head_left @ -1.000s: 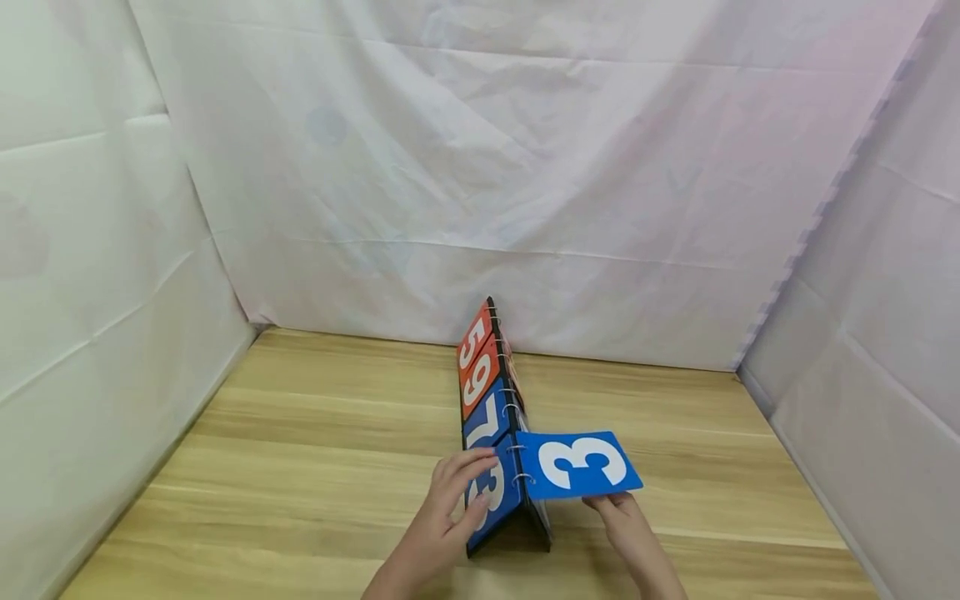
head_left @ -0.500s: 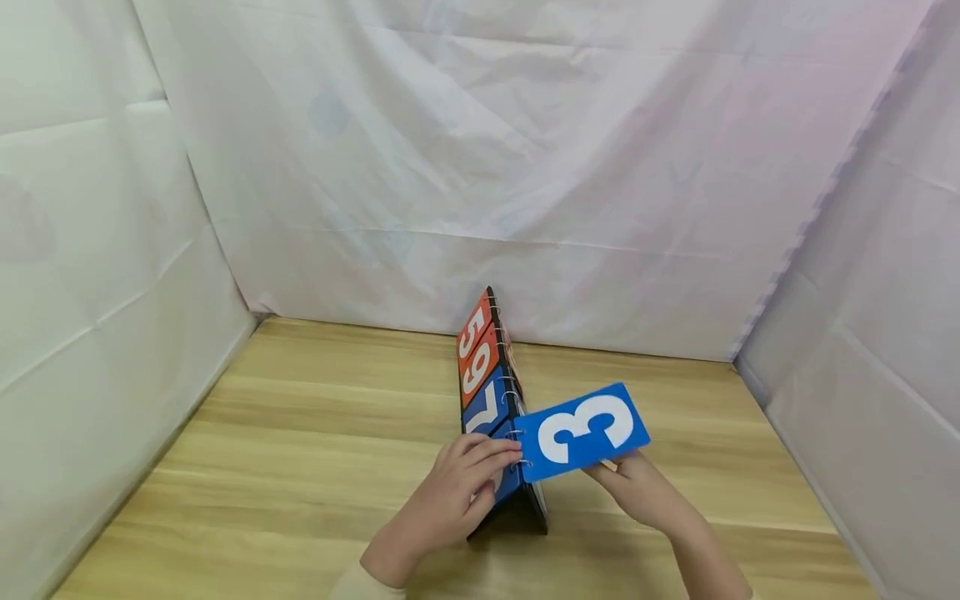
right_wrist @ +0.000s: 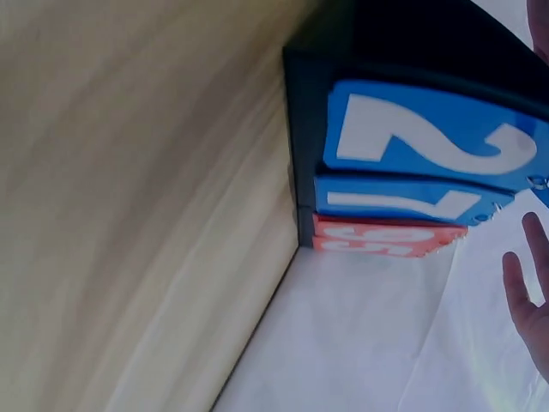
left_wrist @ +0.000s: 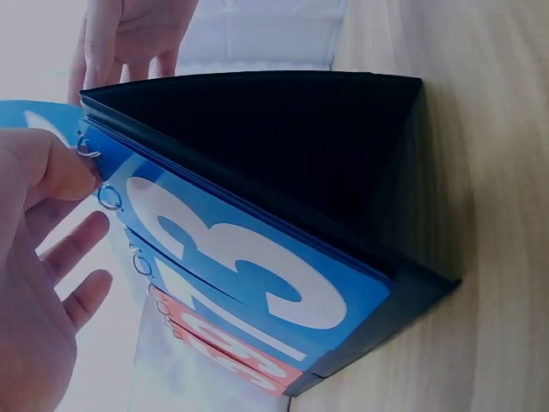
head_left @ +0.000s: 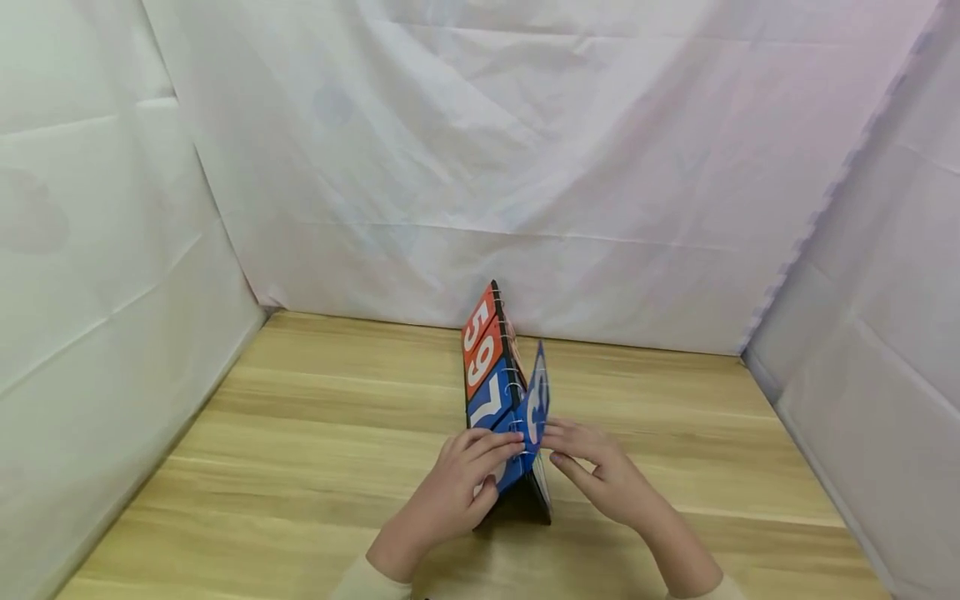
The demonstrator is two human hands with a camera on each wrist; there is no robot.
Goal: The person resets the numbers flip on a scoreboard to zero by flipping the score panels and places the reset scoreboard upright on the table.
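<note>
- Here, a tent-shaped flip scoreboard point(head_left: 495, 400) stands on a wooden surface point(head_left: 315, 433), its long ring-bound ridge running from near to far, roughly in the middle of the scene.
- One blue number card point(head_left: 537, 398) stands nearly upright on edge above the ridge at the near end, hinged on the metal rings point(left_wrist: 110, 197); it lies between the two hands.
- The left hand point(head_left: 457, 492) rests against the near left face of the scoreboard, fingers curled with their tips at the rings by the card's hinge; it appears to touch and steady rather than clasp.
- The right hand point(head_left: 600, 471) is just right of the upright card, fingers loosely extended toward it, fingertips at or touching its right face; whether it pinches the card cannot be told.
- Both hands are about equally near the card, one on each side.
- Readable writing, left face from far to near: orange-red cards "5" and "9", then a blue "7"; the left wrist view shows a blue "3" point(left_wrist: 249, 257) nearest.
- The right wrist view shows a blue "2" point(right_wrist: 429, 142) nearest on the right face; the digits beyond it are too oblique to read.
- No brand or other label is visible.
</note>
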